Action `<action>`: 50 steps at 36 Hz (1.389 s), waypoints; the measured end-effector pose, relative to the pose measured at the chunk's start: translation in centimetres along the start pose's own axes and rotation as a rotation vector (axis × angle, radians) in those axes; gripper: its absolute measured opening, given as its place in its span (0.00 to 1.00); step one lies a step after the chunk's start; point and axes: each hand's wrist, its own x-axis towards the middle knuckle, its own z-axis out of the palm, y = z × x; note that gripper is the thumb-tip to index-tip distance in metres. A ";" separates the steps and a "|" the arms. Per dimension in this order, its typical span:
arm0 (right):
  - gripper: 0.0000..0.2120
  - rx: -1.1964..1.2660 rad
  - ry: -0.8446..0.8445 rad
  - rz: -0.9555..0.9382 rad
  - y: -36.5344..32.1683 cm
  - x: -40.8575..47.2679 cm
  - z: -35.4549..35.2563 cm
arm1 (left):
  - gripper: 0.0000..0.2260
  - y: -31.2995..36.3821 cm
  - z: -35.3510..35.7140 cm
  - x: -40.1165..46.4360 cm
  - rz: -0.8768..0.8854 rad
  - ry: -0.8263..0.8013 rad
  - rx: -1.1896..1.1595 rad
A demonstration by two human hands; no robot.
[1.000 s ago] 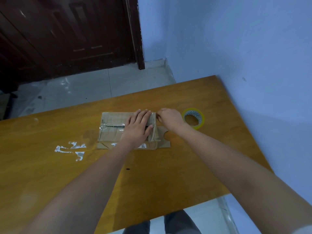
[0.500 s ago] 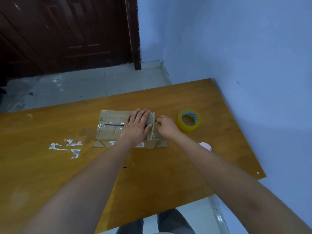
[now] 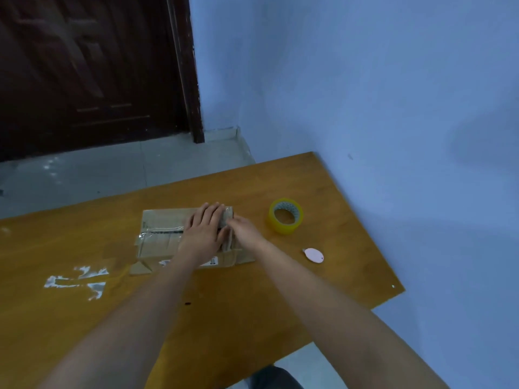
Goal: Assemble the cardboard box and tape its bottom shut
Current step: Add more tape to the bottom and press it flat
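Head view shows the cardboard box [image 3: 165, 234] lying on the wooden bench [image 3: 224, 318], near the middle of it; the box is brown and low, with a strip of shiny clear tape along the seam of its upper face, and a small white label on the near side wall; a loose flap sticks out at its near left corner and another at its right end. The left hand [image 3: 203, 231] lies flat on the right half of the upper face, fingers straight and close together, pressing down on the cardboard; it holds nothing. The right hand [image 3: 244, 231] is at the right end of the box, touching the left hand; its fingers are bent toward the edge of the box, but I cannot tell if they pinch the tape or only press it. Both forearms reach forward from the near edge of the bench. The yellow tape roll [image 3: 286, 219] lies to the right of the box, apart from the hands; a small pink oval object [image 3: 313, 254] lies nearer, also to the right.
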 end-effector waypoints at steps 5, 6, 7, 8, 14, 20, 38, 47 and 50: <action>0.15 -0.193 -0.047 -0.023 0.4 -1.8 -1.2 | 0.26 0.0 -0.1 0.2 -0.011 -0.017 -0.001; 0.16 -0.263 -0.050 -0.043 0.4 -2.3 -1.4 | 0.26 0.0 -0.1 0.2 -0.015 -0.021 -0.005; 0.16 -0.346 -0.049 -0.067 0.5 -2.6 -1.5 | 0.26 0.1 -0.1 0.3 -0.015 -0.023 -0.007; 0.17 -0.433 -0.046 -0.092 0.6 -2.9 -1.6 | 0.26 0.1 -0.1 0.2 -0.012 -0.022 -0.010; 0.17 -0.748 -0.011 -0.216 1.5 -4.9 -1.4 | 0.26 0.1 -0.4 0.2 -0.012 -0.032 -0.022; 0.17 -0.949 0.021 -0.243 3.6 -5.7 -1.0 | 0.25 0.4 -0.5 0.2 -0.014 -0.027 0.011; 0.23 -0.869 0.181 -0.080 4.5 -3.8 0.0 | 0.25 0.1 -0.1 0.3 -0.011 -0.012 -0.003; 0.08 -1.211 0.201 -0.244 3.7 -3.2 0.3 | 0.25 0.1 -0.1 0.4 -0.009 -0.010 -0.015; 0.07 -1.313 0.169 -0.281 3.8 -3.1 -0.1 | 0.25 0.1 -0.1 0.4 -0.011 -0.009 -0.006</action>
